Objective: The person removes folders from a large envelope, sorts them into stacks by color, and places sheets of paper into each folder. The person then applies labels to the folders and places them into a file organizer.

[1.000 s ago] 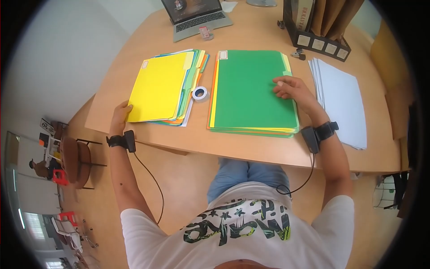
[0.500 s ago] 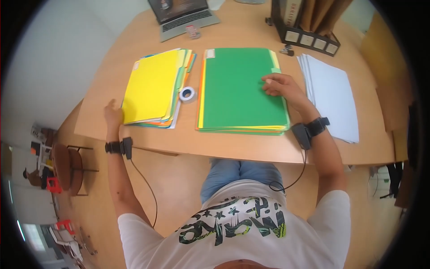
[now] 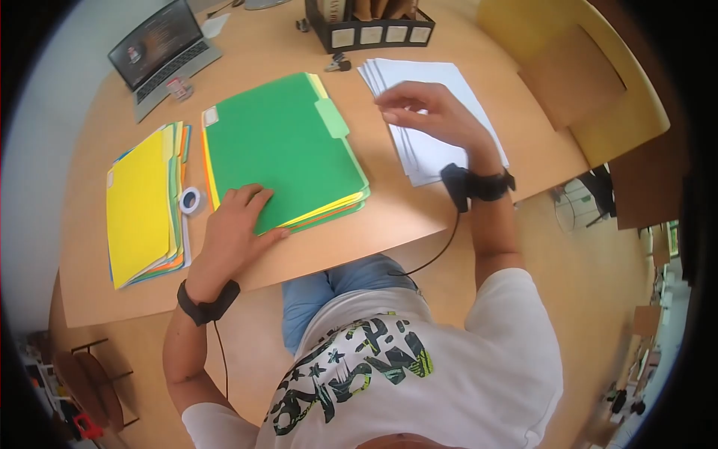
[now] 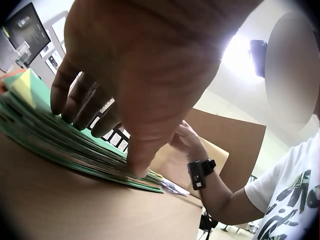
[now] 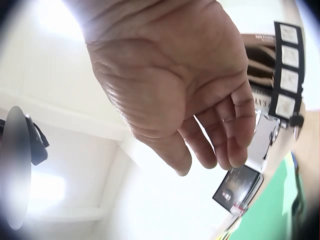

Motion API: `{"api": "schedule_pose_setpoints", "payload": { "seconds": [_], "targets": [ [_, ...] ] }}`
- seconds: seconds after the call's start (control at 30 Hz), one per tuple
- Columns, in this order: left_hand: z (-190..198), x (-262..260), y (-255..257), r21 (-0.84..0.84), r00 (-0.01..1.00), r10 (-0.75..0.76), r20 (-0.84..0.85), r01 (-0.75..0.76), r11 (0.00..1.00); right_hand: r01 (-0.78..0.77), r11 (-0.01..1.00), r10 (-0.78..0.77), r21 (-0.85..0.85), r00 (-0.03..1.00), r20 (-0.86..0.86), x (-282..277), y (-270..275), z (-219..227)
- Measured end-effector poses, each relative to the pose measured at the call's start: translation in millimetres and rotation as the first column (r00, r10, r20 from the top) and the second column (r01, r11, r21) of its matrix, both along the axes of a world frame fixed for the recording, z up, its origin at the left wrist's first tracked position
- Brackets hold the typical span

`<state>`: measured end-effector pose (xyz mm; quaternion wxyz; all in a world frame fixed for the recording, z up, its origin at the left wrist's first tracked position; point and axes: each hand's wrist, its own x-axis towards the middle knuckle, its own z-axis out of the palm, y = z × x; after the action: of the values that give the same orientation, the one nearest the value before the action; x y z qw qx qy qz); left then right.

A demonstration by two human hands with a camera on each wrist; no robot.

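My left hand [image 3: 235, 232] rests at the near left corner of a stack of file folders with a green folder [image 3: 280, 142] on top. Its fingers lie over the top cover and the thumb is at the near edge; in the left wrist view the fingers [image 4: 85, 102] spread over the layered stack edge. My right hand [image 3: 434, 112] hovers over a pile of white sheets [image 3: 449, 90], its fingers loosely bent. Nothing lies in its palm in the right wrist view. Left of the green stack lies a second stack topped by a yellow folder [image 3: 138, 202].
A roll of white tape [image 3: 191, 200] sits between the stacks. Behind are a laptop [image 3: 161, 56], a small red-and-clear item [image 3: 179, 89], black binder clips [image 3: 338, 63] and a black desk organizer [image 3: 374, 37]. A yellow chair [image 3: 636, 82] stands at the right table edge.
My left hand has left the yellow stack and come right onto the green stack's near corner. The right hand has moved off the green folder to above the white sheets. The head view has turned right.
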<state>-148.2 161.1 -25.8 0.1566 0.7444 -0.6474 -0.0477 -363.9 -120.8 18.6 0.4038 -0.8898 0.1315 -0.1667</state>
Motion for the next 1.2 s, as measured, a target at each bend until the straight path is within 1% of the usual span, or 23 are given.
{"api": "schedule_pose_setpoints", "payload": {
  "seconds": [0.07,0.1,0.17,0.2,0.3,0.43,0.53,0.57,0.63,0.67,0.73,0.83,0.93,1.03,1.07,1.13,1.17,1.2],
  "targets": [
    [0,2,0,-0.026,1.000,0.004,-0.030,-0.004,1.000,0.023,0.982,-0.041,-0.188,0.995,-0.092,-35,-8,0],
    [0,3,-1,-0.038,1.000,0.000,-0.031,-0.001,0.999,0.065,0.981,-0.101,-0.185,0.976,-0.194,-50,-9,-5],
    [0,5,-1,-0.058,0.999,0.002,-0.037,-0.004,0.998,0.037,0.920,-0.157,-0.390,0.947,-0.280,-76,-13,-27],
    [1,5,-2,-0.057,0.999,-0.004,-0.042,0.001,0.998,0.073,0.911,-0.219,-0.407,0.920,-0.324,-85,-9,-35],
    [4,5,-4,-0.050,0.998,-0.018,-0.052,0.016,0.999,0.147,0.908,-0.268,-0.393,0.924,-0.274,-96,-4,-48],
    [10,6,-2,-0.031,0.997,-0.050,-0.058,0.048,0.998,0.198,0.899,-0.293,-0.391,0.935,-0.200,-102,-3,-58],
    [10,9,0,-0.043,0.994,-0.091,-0.057,0.088,0.995,0.216,0.921,-0.275,-0.323,0.950,-0.150,-105,-6,-63],
    [9,9,1,-0.054,0.993,-0.104,-0.056,0.101,0.993,0.264,0.931,-0.306,-0.254,0.941,-0.143,-105,-6,-65],
    [1,7,3,-0.134,0.995,-0.093,-0.031,0.088,0.987,0.354,0.928,-0.368,-0.112,0.920,-0.138,-105,-4,-67],
    [-4,5,5,-0.173,0.996,-0.087,-0.019,0.082,0.982,0.354,0.922,-0.374,-0.155,0.918,-0.132,-105,-5,-68],
    [-8,-1,8,-0.188,0.998,-0.064,0.017,0.066,0.980,0.353,0.904,-0.389,-0.241,0.914,-0.118,-106,-5,-71],
    [-10,-5,11,-0.203,0.998,-0.046,0.045,0.054,0.978,0.431,0.898,-0.431,-0.091,0.902,0.019,-104,-4,-84],
    [-14,-4,12,-0.235,0.999,-0.036,0.023,0.041,0.971,0.458,0.884,-0.452,-0.089,0.888,0.080,-102,-4,-88],
    [-15,-6,11,-0.287,0.999,-0.028,-0.038,0.016,0.958,0.477,0.879,-0.475,-0.028,0.878,0.054,-102,-1,-80],
    [-15,-7,11,-0.304,0.998,-0.024,-0.062,0.004,0.953,0.503,0.864,-0.503,0.021,0.864,0.022,-103,-1,-81],
    [-18,-7,9,-0.337,1.000,-0.019,-0.013,0.013,0.941,0.548,0.828,-0.547,0.117,0.836,-0.045,-107,-6,-84],
    [-19,-6,10,-0.353,1.000,-0.012,0.011,0.015,0.935,0.545,0.820,-0.543,0.174,0.837,-0.061,-108,-7,-85],
    [-19,-4,10,-0.326,1.000,-0.011,0.020,0.017,0.945,0.540,0.809,-0.538,0.230,0.839,-0.077,-110,-8,-84]
  ]
}}
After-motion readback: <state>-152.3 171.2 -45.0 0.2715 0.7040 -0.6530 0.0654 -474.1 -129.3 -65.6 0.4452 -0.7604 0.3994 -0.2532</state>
